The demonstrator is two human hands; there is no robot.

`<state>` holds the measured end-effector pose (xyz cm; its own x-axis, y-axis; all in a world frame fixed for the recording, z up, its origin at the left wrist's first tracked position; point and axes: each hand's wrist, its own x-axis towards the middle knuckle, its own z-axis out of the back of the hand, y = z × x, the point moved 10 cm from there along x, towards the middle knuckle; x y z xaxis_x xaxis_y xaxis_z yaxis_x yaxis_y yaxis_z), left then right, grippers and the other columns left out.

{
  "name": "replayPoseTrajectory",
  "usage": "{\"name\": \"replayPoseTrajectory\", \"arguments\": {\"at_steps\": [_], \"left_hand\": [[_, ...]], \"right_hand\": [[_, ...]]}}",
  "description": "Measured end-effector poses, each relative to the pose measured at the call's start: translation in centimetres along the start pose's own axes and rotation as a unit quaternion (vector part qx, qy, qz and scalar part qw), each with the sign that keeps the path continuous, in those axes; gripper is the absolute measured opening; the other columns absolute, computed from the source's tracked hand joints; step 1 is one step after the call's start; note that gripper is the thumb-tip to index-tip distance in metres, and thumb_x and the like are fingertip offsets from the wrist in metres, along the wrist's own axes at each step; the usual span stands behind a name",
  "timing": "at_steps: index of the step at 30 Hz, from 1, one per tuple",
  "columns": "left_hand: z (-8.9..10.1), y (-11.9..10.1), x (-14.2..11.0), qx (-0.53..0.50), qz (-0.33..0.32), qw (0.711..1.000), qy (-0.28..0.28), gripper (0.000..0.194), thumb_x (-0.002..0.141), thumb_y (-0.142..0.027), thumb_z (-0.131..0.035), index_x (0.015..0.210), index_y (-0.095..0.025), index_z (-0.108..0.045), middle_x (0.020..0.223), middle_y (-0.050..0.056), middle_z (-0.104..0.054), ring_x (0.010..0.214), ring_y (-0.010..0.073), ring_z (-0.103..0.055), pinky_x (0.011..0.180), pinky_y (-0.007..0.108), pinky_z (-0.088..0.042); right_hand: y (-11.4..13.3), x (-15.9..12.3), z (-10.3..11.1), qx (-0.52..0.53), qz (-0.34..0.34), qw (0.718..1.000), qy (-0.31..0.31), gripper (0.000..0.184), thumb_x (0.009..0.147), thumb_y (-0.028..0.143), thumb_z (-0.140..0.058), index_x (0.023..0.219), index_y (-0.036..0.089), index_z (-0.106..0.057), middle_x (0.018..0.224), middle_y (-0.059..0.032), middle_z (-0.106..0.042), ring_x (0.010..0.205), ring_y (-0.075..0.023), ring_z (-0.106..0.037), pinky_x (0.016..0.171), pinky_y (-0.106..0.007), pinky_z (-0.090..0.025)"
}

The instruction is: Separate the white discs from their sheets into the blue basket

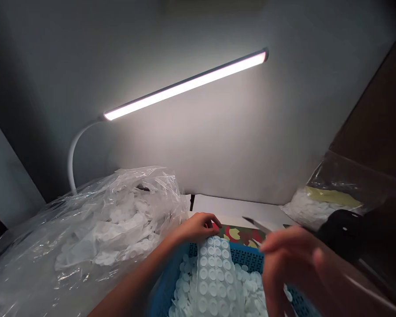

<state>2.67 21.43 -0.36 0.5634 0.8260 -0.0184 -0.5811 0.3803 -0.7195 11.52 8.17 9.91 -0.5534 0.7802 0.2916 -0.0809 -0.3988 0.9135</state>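
My left hand pinches the far end of a whitish sheet covered in rows of round, cup-like discs. The sheet hangs down toward me over a blue plastic basket. Many loose white discs lie in the basket on both sides of the sheet. My right hand, smeared by motion, is at the right over the basket's rim. A thin, pointed metal blade juts out of its fingers toward the left; its handle is hidden, so its exact kind is unclear. The blade is apart from the sheet.
At left lies a large clear plastic bag full of white pieces. A lit bar lamp on a curved neck hangs above. Behind the basket is a camouflage-patterned item. Another clear bag and a dark object stand at right.
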Motion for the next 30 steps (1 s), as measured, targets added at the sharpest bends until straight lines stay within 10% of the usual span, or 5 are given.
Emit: {"name": "replayPoseTrajectory", "arguments": {"at_steps": [5,14,21,30], "left_hand": [[0.0,-0.3,0.0,0.001,-0.011,1.0,0.003,0.032,0.08,-0.039,-0.053,0.1,-0.019,-0.067,0.074,0.001,-0.06,0.066,0.0134,-0.053,0.055,0.02,-0.035],[-0.2,-0.4,0.0,0.004,-0.019,1.0,0.01,0.029,0.08,-0.032,-0.049,0.098,-0.017,-0.065,0.078,0.001,-0.063,0.067,0.013,-0.054,0.055,0.02,-0.037],[-0.3,-0.3,0.2,0.0,-0.024,1.0,0.016,0.029,0.079,-0.031,-0.05,0.099,-0.017,-0.065,0.083,0.003,-0.065,0.074,0.0151,-0.056,0.06,0.021,-0.039],[-0.6,-0.4,0.2,-0.005,-0.02,1.0,0.022,0.032,0.083,-0.041,-0.049,0.102,-0.02,-0.064,0.074,0.001,-0.063,0.068,0.0138,-0.055,0.056,0.02,-0.036]], "right_hand": [[-1.7,2.0,4.3,-0.069,-0.044,0.982,-0.171,0.047,0.09,0.059,-0.033,0.099,0.024,-0.062,0.06,0.0013,-0.042,0.051,-0.0119,-0.036,0.051,-0.024,-0.035],[-6.0,3.7,2.7,-0.127,-0.089,0.985,-0.075,0.04,0.092,0.048,-0.042,0.072,0.018,-0.061,0.068,0.0002,-0.05,0.06,-0.0115,-0.043,0.055,-0.023,-0.035],[-7.8,3.7,1.8,0.006,-0.071,0.997,-0.03,0.022,0.083,0.038,-0.061,0.09,0.017,-0.065,0.074,-0.0029,-0.062,0.064,-0.0126,-0.056,0.057,-0.024,-0.044],[-6.9,3.0,1.5,-0.226,-0.005,0.974,-0.028,0.033,0.091,0.039,-0.048,0.072,0.016,-0.062,0.054,0.0024,-0.045,0.047,-0.0084,-0.036,0.047,-0.024,-0.029]]}}
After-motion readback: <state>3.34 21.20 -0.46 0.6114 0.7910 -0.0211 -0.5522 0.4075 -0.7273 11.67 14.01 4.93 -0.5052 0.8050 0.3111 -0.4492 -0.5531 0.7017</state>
